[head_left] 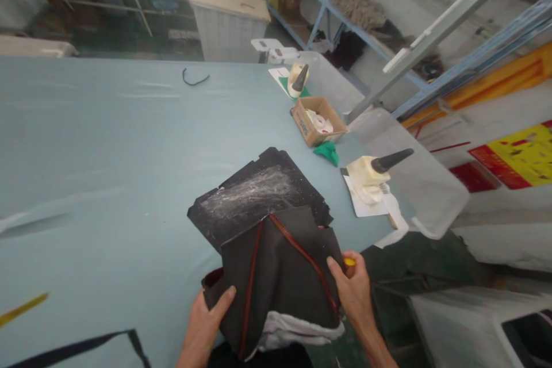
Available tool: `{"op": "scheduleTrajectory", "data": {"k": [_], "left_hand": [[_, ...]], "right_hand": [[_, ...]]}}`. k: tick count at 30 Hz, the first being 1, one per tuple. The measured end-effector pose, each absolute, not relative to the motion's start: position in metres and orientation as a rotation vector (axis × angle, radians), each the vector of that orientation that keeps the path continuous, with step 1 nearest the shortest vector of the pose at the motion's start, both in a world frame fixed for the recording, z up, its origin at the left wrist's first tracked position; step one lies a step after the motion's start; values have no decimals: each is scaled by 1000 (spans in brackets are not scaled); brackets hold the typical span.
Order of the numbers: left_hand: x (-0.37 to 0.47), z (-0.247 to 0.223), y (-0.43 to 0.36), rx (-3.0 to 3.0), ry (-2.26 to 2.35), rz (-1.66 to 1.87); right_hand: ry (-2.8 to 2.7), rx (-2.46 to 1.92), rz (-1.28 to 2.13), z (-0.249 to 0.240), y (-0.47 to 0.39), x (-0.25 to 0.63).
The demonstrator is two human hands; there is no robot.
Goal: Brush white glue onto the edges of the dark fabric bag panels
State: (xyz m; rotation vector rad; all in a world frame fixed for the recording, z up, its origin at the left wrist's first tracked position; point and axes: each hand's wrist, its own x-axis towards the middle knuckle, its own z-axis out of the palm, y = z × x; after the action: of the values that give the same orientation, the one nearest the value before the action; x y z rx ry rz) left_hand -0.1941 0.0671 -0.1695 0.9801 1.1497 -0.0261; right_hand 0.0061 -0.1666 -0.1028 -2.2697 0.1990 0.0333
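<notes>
— Gripping the dark fabric cover (280, 276) at both sides, we have it at the tabletop's (107, 155) near edge, over the black board (254, 195).

— Left hand (207, 322) pinches the left flap, thumb on top; right hand (356, 290) clamps the right edge (something yellow behind it). We'd keep the red seams straight.

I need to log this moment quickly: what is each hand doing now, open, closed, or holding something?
Left hand: closed on the dark fabric piece with red piping, at its left edge.
Right hand: gripping its right edge, with a small yellow object against the fingers.
</notes>
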Motion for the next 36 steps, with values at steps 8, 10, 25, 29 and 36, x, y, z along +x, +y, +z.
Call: {"op": "scheduleTrajectory", "data": {"k": [8,10,25,29,36], "left_hand": [[-144,-184,109,890,1330,200],[-127,-192,119,971,1343,209],[-103,-218,121,1163,1493,177],[-99,-222,120,1195,1546,191],[-100,-225,119,1186,1538,199]], "right_hand": [[21,-2228,61,-99,-133,45],[-35,-2227,80,-119,-124,58],[-215,-2162,203,-185,-129,112],[-276,-2190,253,-191,-127,123],[-337,-2401,-42,-149,-135,126]]}}
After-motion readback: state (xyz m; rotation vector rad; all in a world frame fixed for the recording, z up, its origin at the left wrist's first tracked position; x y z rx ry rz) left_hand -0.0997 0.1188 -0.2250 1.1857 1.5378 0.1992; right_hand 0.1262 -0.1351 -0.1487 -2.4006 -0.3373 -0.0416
